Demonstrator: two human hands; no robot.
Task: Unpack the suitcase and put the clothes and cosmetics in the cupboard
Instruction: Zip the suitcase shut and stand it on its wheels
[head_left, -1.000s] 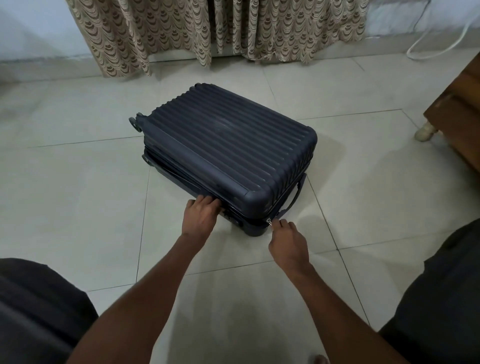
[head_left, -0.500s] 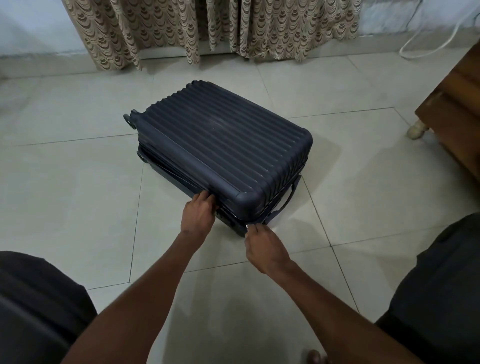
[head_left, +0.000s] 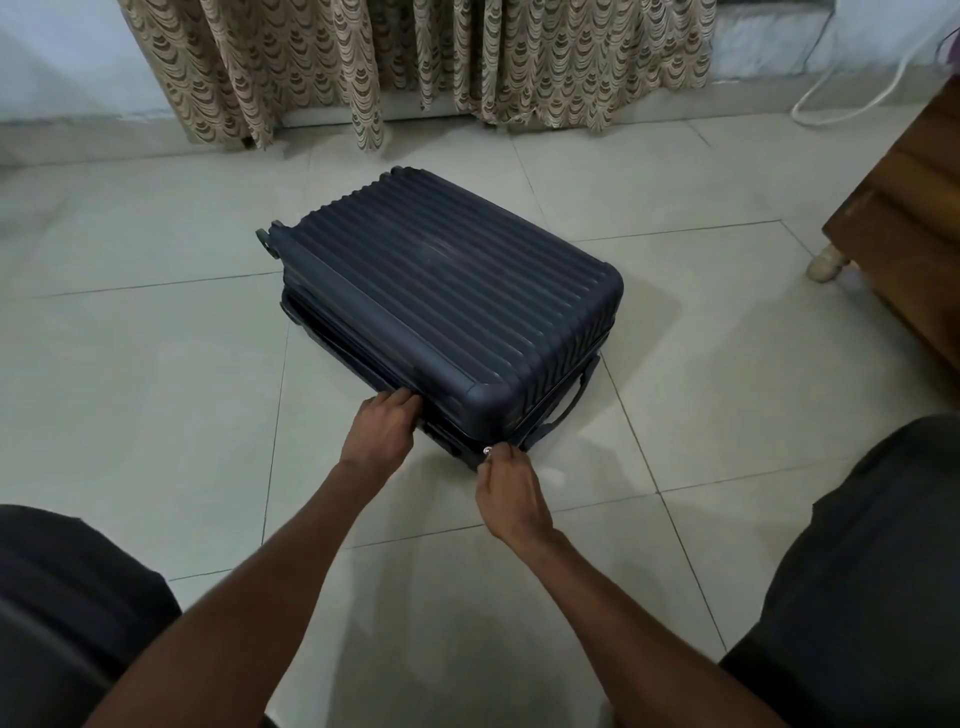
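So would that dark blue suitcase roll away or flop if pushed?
Likely slide, not roll: the suitcase lies flat on the floor, its wheel sticking out sideways. Its ribbed shell looks rigid, so it should keep its shape.

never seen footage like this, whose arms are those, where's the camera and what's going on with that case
There is no machine here. A person wears one wide-angle camera on the head, looking forward and down, so the two arms reaching in from the bottom edge are the wearer's own. A dark blue ribbed suitcase lies flat and closed on the tiled floor. The left hand grips its near side at the seam, fingers curled against it. The right hand pinches the small silver zipper pull at the near corner. Behind the case hang patterned curtains. Some wooden furniture stands at the right, with a white cable on the floor beyond it.
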